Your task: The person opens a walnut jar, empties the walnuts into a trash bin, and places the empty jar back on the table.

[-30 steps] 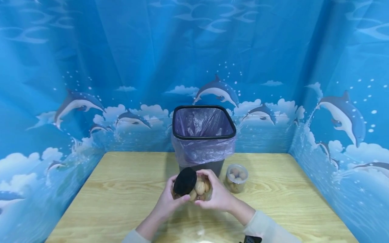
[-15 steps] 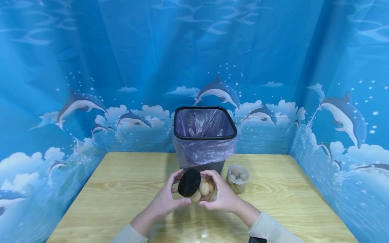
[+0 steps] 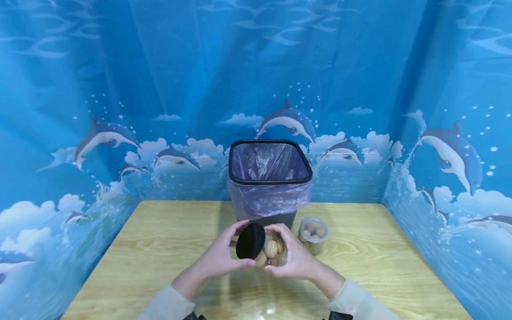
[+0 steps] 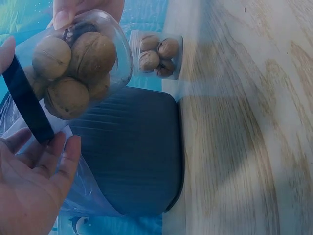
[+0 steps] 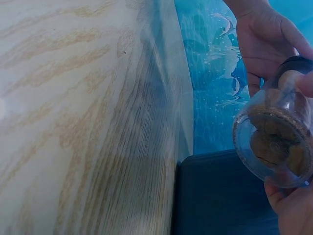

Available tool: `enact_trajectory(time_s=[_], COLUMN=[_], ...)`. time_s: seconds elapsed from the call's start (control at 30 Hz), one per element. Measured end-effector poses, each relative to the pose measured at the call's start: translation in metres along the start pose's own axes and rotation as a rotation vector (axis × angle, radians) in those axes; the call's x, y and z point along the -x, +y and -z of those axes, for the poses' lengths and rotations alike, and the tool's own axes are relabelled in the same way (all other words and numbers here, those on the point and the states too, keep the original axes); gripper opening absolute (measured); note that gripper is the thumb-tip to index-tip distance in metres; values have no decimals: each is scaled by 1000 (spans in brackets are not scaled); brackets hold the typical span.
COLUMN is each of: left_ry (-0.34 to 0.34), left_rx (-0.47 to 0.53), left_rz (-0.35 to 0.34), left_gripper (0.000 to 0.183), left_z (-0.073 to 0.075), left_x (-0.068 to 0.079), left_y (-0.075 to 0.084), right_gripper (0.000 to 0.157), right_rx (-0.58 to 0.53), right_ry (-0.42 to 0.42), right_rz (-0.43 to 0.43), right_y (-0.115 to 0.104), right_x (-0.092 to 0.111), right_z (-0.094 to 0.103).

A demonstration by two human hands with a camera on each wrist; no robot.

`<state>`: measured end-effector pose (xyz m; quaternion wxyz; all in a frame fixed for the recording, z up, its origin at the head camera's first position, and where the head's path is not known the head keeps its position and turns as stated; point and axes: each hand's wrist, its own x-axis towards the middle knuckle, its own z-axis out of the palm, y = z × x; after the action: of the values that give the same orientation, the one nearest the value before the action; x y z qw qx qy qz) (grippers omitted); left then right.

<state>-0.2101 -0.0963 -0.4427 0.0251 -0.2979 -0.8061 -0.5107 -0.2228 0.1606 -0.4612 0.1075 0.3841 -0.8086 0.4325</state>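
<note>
Above the table's middle, a clear jar of walnuts is held tilted on its side, its black lid facing left. My left hand holds the lid by its edge between thumb and fingers. The other end of the jar is gripped by my right hand, thumb below and fingers above. Through the clear wall in the left wrist view several walnuts show. The lid sits at the jar's mouth; whether it is loose cannot be told. In the right wrist view the jar's round base faces the camera.
Just behind the hands stands a dark bin with a black rim and a purple liner bag. A clear tub of walnuts stands right of it on the wooden table. A blue dolphin-print curtain surrounds the table.
Both hands and the jar have shifted slightly right. My left hand's fingers have moved around the lid's edge, and the lid now faces more upright. The bin and the other tub stay put.
</note>
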Motion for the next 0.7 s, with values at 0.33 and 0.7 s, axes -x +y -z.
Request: enact_trajectory(time_s=[0.33, 0.7], left_ry=[5, 33], left_rx=[-32, -86], left_rz=[-17, 0], left_gripper=[95, 93], left_z=[-1, -5], left_x=[0, -1], left_y=[-3, -2], right_gripper=[93, 94], right_rx=[28, 38], right_ry=[-27, -34], right_rz=[31, 22], right_y=[2, 3], right_x=[-1, -1], right_z=[2, 3])
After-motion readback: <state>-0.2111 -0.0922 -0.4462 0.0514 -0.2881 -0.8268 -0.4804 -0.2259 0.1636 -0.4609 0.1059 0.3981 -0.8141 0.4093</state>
